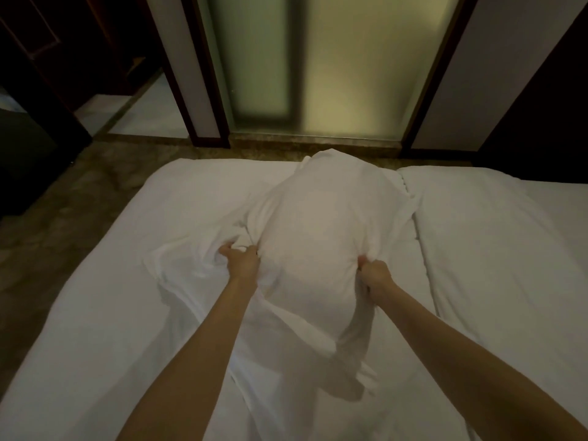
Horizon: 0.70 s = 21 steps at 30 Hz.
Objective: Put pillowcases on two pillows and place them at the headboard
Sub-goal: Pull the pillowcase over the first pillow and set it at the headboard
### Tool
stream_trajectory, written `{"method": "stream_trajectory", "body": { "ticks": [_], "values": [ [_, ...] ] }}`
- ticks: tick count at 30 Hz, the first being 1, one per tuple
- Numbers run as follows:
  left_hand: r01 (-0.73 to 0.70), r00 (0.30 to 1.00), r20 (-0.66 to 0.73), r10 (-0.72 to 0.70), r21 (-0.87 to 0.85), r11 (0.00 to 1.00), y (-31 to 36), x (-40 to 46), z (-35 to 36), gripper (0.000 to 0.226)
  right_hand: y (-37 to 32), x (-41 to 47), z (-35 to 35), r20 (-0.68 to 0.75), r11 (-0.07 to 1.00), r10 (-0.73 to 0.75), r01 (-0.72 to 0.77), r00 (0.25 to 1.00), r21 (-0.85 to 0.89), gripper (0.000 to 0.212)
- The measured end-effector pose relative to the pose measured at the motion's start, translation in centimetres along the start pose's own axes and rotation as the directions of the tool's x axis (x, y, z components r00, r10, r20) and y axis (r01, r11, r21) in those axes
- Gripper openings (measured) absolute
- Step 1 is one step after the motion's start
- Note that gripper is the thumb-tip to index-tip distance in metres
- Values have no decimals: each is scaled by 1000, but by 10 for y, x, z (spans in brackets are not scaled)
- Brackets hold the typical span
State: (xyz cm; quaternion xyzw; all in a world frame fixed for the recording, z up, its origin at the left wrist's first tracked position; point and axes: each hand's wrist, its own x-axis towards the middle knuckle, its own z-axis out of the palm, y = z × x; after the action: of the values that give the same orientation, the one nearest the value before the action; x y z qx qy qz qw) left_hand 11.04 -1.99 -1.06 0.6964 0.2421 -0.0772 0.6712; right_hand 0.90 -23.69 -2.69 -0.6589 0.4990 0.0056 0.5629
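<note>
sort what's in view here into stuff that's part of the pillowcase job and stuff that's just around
Part of the job:
pillow, standing on end on the bed
pillowcase, loose end trailing toward the camera
left hand and right hand, each gripping a side

Just around:
bed
folded duvet
frosted glass door

- A plump white pillow [321, 237] stands on the middle of the bed [95, 329], blocking the way straight ahead.
- Open flat bedding lies left of the pillow.
- A folded duvet [496, 249] lies just beside the pillow on its right.
- Bare floor [63, 198] runs along the bed's far-left edge.
</note>
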Motion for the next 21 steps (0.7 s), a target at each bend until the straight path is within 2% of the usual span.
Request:
{"method": "stream_trajectory", "body": {
  "ticks": [5,13,18,21],
  "values": [
    [-32,998,53,37,-107,994,-9,-57,2,54,10,-12,-55,-153,993,-115,109,982,-42,50],
    [25,1000,6,-24,-238,971,-82,-166,-30,51,82,-66,-124,-153,929,-321,279,935,-244,47],
    [29,1000,-2,-30,-224,974,-121,-222,-46,49,135,-97,-163,-122,917,-339,298,933,-266,49],
    [36,999,-31,-44,-238,971,-147,-258,-48,39,162,-109,-191,-96,883,-389,342,916,-321,47]
  ]
}}
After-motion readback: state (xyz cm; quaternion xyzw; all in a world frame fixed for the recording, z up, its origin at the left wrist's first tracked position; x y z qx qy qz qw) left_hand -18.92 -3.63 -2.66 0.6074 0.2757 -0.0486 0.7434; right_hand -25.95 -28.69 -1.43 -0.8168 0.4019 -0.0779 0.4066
